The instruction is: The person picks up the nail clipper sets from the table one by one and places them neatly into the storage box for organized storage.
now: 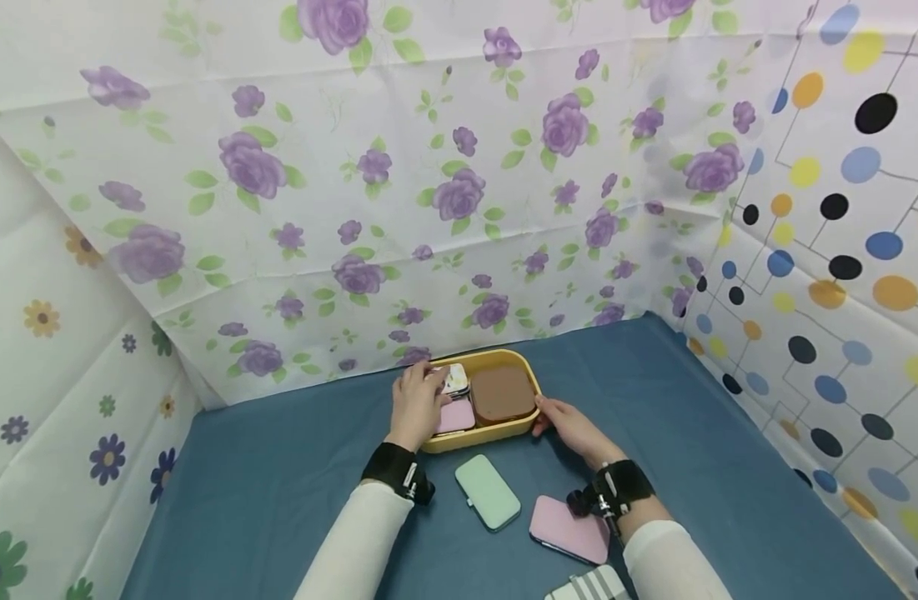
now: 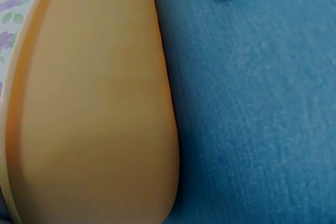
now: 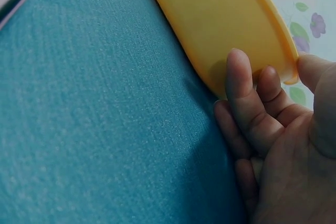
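Observation:
A yellow bin stands near the back cloth. Inside it are a white patterned case at the back left, a pink case in front of that, and a flat brown rounded square on the right. My left hand reaches over the bin's left end, its thumb and fingers about the patterned case, partly covering it. With thumb and fingers, my right hand pinches the bin's right rim; the right wrist view shows the fingers against the outer wall. The left wrist view shows mostly bin wall.
On the blue cloth before the bin lie a mint-green case, another pink case beside my right wrist, and a grey-and-white striped case at the lower edge. Flowered cloth hangs behind, dotted cloth on the right.

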Available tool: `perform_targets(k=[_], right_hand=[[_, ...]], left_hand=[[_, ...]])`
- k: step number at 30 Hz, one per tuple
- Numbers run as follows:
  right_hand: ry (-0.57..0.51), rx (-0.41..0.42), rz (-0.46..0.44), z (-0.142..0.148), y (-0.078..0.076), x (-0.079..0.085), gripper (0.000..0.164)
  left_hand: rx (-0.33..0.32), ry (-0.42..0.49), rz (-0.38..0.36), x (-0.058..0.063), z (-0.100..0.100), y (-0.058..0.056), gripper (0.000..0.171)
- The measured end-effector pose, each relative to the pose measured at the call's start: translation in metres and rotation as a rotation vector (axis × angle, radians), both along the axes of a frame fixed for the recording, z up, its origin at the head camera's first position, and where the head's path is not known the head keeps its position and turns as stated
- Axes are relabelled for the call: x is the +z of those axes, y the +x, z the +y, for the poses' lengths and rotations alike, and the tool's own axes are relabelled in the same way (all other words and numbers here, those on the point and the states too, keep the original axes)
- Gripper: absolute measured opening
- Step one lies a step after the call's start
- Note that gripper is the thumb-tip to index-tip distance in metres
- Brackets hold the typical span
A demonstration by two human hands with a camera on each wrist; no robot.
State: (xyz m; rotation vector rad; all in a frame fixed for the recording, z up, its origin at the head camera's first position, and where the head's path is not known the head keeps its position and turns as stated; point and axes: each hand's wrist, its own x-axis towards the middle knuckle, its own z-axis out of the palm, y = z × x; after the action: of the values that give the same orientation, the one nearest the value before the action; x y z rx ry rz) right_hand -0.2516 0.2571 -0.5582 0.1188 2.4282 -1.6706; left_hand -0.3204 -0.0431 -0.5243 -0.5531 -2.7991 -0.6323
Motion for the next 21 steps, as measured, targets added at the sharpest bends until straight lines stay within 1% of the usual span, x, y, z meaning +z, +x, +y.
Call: perform_targets(k=[5, 9, 14, 17, 21], right_hand=[[-0.004, -0.010, 0.000, -0.0019, 0.0008, -0.0003, 0.065], [-0.006, -0.006, -0.001, -0.0020, 0.0019, -0.0004, 0.064], [-0.010, -0.011, 0.002, -0.0004, 0.0011, -0.0006, 0.065], [-0.012, -0.011, 0.006, -0.0004, 0.0006, 0.0003, 0.064], [-0.013, -0.001, 0.006, -0.0015, 0.0006, 0.0006, 0.063]], left_hand=[[0.003, 0.008, 0.026, -0.0017, -0.0001, 0.0021, 0.052], [0.008, 0.021, 0.025, -0.0024, 0.0008, 0.0031, 0.052], [0.008, 0.032, 0.028, -0.0022, 0.0026, 0.0014, 0.052], [0.000, 0.045, 0.014, -0.0022, 0.0023, 0.0006, 0.052], [-0.005, 0.070, -0.025, -0.0016, 0.0003, 0.0010, 0.052]])
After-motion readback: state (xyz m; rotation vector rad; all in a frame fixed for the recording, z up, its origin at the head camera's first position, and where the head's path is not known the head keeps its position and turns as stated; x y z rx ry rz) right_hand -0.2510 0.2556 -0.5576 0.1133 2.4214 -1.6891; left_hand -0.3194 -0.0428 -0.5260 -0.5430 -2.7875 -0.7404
